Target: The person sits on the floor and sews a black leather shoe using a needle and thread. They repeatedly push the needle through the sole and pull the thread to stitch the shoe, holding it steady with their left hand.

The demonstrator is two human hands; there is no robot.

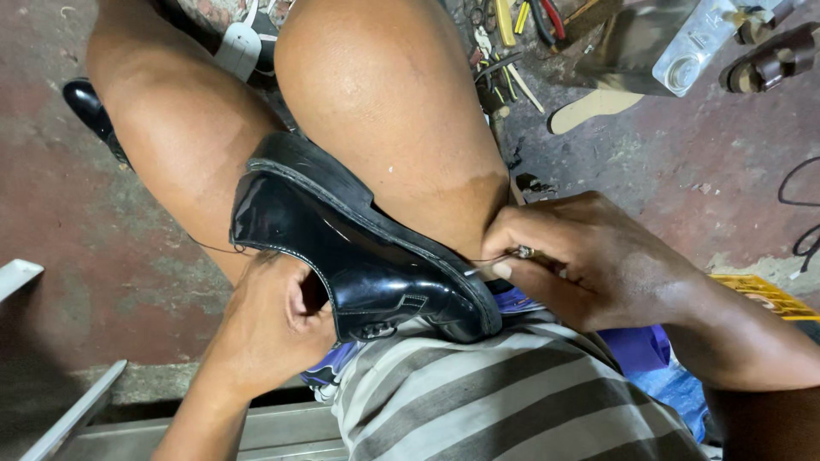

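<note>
Head view. A glossy black leather shoe (359,256) lies on its side across the seated person's lap, wedged against the inner side of the bare knees (376,102), its sole edge turned upward and its toe pointing to the upper left. The left hand (273,329) reaches up from below the shoe and goes into its opening; the fingers are hidden inside, so the hand grips the shoe from within, the thumb pressed against the rim of the upper. The right hand (589,256) sits just beside the heel end of the shoe, closed tightly, thumb and forefinger pinched on a small metal awl or needle (523,253) whose tip meets the welt. A thin thread (487,259) runs from that tip to the seam of the sole; a second strand (213,248) trails off the toe end.

Below the shoe, a grey-and-white striped garment (512,401) covers the person's trunk, with purple cloth (632,346) showing just to its right. Above and right of the shoe, on the stained red concrete floor (683,171), lie a scatter of hand tools (521,34) with yellow and red handles, a pale insole (594,107) and a clear plastic bottle (692,51). Left of the shoe, beyond the knee, a second black shoe (90,111) rests on the floor.
</note>
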